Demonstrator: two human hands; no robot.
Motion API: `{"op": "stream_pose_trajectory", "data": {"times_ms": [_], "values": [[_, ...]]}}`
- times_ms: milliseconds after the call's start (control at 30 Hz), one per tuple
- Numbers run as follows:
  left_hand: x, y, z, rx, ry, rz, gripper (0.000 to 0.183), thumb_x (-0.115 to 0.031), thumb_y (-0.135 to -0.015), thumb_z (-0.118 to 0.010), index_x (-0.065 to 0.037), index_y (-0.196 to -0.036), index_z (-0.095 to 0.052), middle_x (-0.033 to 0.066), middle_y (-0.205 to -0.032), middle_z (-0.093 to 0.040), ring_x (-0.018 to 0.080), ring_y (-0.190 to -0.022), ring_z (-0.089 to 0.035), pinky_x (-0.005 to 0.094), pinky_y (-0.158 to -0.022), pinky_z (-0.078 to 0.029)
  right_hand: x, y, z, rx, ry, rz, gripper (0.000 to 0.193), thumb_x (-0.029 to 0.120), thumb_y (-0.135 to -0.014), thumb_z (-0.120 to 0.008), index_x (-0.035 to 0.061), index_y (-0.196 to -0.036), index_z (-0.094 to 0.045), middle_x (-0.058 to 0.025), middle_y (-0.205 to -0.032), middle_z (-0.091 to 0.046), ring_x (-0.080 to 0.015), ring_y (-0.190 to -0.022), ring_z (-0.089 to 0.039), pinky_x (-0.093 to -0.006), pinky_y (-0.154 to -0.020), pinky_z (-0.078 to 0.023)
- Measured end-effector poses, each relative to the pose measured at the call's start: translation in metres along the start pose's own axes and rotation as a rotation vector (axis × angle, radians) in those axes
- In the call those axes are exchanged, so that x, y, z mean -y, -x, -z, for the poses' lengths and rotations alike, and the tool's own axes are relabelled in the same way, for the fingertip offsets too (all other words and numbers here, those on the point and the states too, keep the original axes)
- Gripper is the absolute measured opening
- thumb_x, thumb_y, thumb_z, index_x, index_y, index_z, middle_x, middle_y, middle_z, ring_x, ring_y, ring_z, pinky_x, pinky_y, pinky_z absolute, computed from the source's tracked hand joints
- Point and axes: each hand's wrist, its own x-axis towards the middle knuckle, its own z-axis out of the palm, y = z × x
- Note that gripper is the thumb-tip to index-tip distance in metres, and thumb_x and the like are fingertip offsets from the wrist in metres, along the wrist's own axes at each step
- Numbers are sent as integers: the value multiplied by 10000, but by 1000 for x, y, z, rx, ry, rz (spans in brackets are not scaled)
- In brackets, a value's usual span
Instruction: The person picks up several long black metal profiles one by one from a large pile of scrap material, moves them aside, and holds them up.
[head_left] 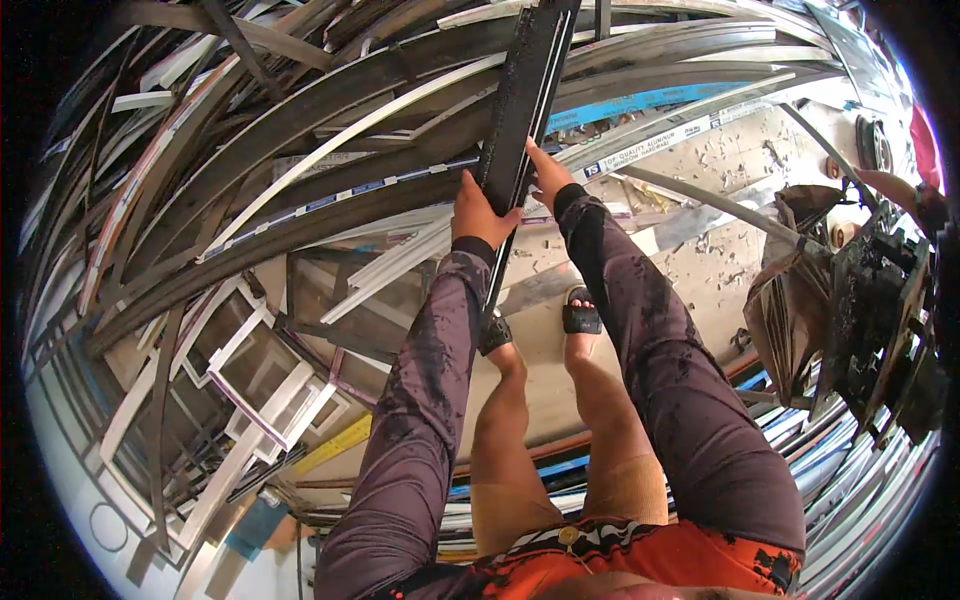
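We have the long dark profile (513,110) in both hands, out in front of the body and above the floor (548,385); its far end runs off the top of the view, while its near part slants down past the left wrist toward the left sandal (494,336); whether that lower end touches the floor we cannot tell. Our left hand (482,212) is clamped on its left side, thumb laid across the near face; our right hand (549,178) is closed on the opposite edge, a little farther up, though the undersides of both grips are hidden. The piece looks straight and stiff, probably metal, hollow or channelled; we judge it moderate in weight but awkward for its length, so any tilt would swing the far end widely; the dark face looks scuffed and could be slick, and the thin edges may be sharp. We would take hold by the 2 long sides, hands spread wider around the balance point, palms off the edges. Around it lie a pale labelled strip (650,145) and a blue strip (640,103) to the right, with 1 white frame (247,410) down to the left.
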Motion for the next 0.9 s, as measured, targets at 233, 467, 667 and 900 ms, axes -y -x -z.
{"op": "stream_pose_trajectory", "data": {"times_ms": [233, 467, 667, 900], "values": [[-15, 8, 7, -60, -45, 99, 921, -304, -643, -804, 70, -1331, -319, 276, -1258, -487, 436, -1178, -468, 464, -984, -410, -26, -18, 11, -52, 60, 95, 738, 694, -853, -458, 59, -1221, -534, -168, -1045, -562, -297, -910, -533, -423, -818, -421], [-23, 20, 20, -189, 6, -56, 899, -295, -677, -790, 70, -1350, -320, 280, -1271, -475, 425, -1192, -453, 456, -1028, -367, -70, -1, 47, -242, 106, 420, 783, 563, -923, -477, -94, -1342, -400, -220, -1291, -511, -314, -1220, -487, -358, -1033, -363], [-36, 112, 101, -119, 178, -66, 995, -280, -690, -795, 90, -1413, -221, 313, -1341, -432, 412, -1236, -463, 421, -1044, -373, -49, 161, 18, 0, -199, 330, 687, 391, -887, -644, -2, -1384, -380, -124, -1296, -514, -240, -1155, -519, -347, -985, -403], [-141, 262, 267, 255, 228, -181, 1130, -334, -685, -828, -8, -1480, -94, 290, -1353, -459, 400, -1229, -504, 417, -1009, -419, 63, 347, 14, 663, -530, 246, 674, 218, -744, -800, 56, -1308, -469, -72, -1196, -600, -246, -1081, -588, -406, -935, -466]]}}
